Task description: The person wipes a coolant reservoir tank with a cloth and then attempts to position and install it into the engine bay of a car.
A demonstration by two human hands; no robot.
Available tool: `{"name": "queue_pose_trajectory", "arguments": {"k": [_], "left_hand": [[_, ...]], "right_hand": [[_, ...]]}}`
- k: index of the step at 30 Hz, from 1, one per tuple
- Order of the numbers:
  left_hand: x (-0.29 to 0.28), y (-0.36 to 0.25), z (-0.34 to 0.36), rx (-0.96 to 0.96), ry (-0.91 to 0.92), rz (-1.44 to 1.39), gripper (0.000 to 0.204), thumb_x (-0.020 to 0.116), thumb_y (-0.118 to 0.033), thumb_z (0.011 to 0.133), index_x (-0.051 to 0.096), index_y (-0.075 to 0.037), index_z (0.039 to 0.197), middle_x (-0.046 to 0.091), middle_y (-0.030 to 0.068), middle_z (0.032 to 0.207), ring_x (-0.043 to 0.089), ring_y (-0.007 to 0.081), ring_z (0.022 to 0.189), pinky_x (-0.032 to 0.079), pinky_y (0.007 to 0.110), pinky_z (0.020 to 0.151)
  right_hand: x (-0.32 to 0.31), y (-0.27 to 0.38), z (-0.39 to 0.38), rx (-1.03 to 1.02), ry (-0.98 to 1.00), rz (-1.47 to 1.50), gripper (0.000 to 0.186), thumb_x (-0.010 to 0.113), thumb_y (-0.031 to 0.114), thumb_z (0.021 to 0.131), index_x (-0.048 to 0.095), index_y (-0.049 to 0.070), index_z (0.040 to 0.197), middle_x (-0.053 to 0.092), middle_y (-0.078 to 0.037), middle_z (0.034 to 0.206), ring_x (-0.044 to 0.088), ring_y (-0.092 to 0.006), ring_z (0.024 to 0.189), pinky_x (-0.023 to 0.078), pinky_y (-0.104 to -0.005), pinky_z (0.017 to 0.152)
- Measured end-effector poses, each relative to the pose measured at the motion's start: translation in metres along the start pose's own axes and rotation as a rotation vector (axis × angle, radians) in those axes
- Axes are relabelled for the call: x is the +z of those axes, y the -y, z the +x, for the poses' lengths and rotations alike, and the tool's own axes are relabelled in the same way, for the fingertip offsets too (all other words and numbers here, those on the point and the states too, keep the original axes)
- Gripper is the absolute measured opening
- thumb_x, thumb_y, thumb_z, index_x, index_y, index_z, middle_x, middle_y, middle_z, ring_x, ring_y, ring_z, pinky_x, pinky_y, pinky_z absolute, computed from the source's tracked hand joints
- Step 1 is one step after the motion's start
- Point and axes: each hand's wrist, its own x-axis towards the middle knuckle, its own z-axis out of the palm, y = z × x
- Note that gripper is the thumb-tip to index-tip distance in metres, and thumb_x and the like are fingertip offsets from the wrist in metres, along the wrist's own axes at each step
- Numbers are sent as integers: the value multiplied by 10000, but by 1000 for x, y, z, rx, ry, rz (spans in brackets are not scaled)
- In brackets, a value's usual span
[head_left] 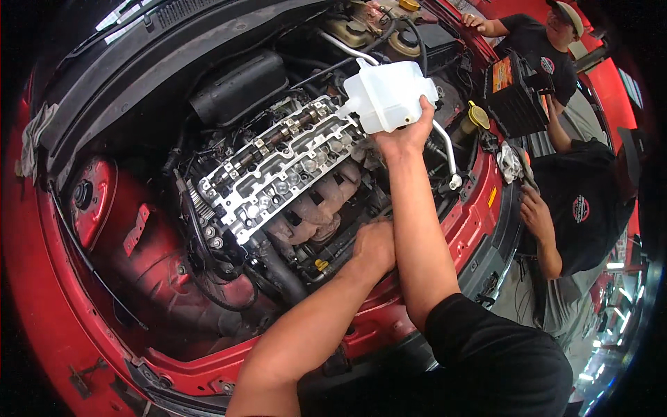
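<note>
Right hand (408, 139): gripping tank (390, 94) low, likely supporting its weight | tank: over engine (286, 167)'s right end | left hand (375, 244): near bay (479, 219)'s front edge, fingers hidden, hold can't be told

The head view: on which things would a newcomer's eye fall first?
The translucent white plastic reservoir would probably catch the eye first, held up by the person's right hand at the upper centre. Next comes the uncovered silver cylinder head with its exposed camshaft, lying diagonally to the reservoir's lower left. The red fender curves down the picture's left side.
</note>
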Motion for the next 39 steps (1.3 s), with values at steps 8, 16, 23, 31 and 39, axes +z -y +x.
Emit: {"name": "queue_pose_trajectory", "arguments": {"k": [8,16,23,31,39], "left_hand": [[19,8,10,-34,-41,16,347,525,-209,923,698,12,1129,643,255,1247,625,374,1181,475,474,1025],[5,2,3,4,-30,31,338,547,-211,912,697,14,1117,648,249,1235,625,369,1176,486,475,1002],[14,8,4,26,-90,48,325,554,-218,912,712,-11,1106,656,254,1221,652,387,1129,529,481,960],[1,-3,-5,-29,-87,-20,348,518,-233,936,722,-11,1108,682,249,1185,678,392,1089,524,484,972],[8,3,4,-88,-5,-86,409,502,-270,949,687,52,1122,656,291,1208,654,408,1128,504,487,999]], "right_hand": [[9,5,-6,43,-18,3,697,357,595,896,483,210,1464,544,-58,1442,533,-336,1292,435,-560,1022],[3,3,-2,39,27,20,709,372,591,897,467,197,1478,541,-64,1451,529,-339,1305,426,-552,1047],[-4,0,2,-45,54,61,640,501,444,936,443,84,1462,557,-109,1425,544,-330,1303,419,-493,1102],[-3,0,0,-111,-36,-44,663,540,439,913,447,83,1465,564,-115,1417,552,-342,1291,412,-505,1106],[-5,2,0,-120,-77,-66,655,559,410,903,450,73,1454,579,-122,1388,575,-341,1258,440,-503,1078]]}}
